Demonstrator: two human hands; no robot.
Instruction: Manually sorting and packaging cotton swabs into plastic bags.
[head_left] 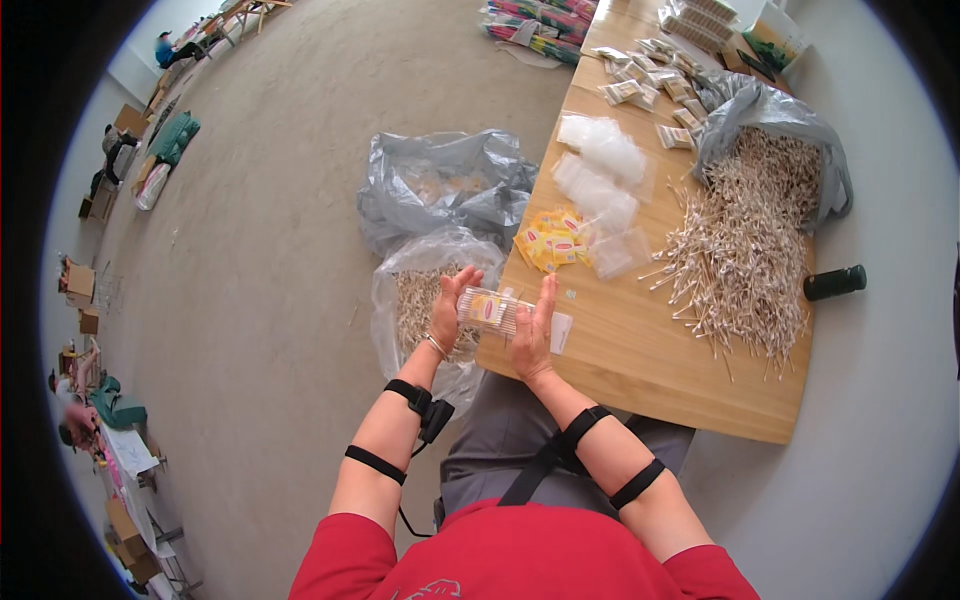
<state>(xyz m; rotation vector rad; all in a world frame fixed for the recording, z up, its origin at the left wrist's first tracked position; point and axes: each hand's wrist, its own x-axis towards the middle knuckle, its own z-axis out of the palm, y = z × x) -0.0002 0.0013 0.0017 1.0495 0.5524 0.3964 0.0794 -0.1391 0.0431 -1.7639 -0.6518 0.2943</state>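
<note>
Over the table's near left corner I press a clear packet of cotton swabs (486, 309) with a yellow label between my two hands. My left hand (447, 312) lies against its left end and my right hand (533, 335) against its right end, fingers mostly straight. A white slip (562, 332) lies beside my right hand. Just beyond are yellow label cards (552, 240) in a loose heap and clear plastic sleeves (598, 195) in fanned stacks. On the right, a large pile of loose cotton swabs (735, 250) spills from a grey plastic bag (838, 170).
Filled packets (640, 80) lie scattered at the table's far end. A dark green bottle (835, 283) rests at the right edge. Left of the table sit a clear bag of swabs (405, 290) and a grey bag (440, 190). People (180, 48) sit far off left.
</note>
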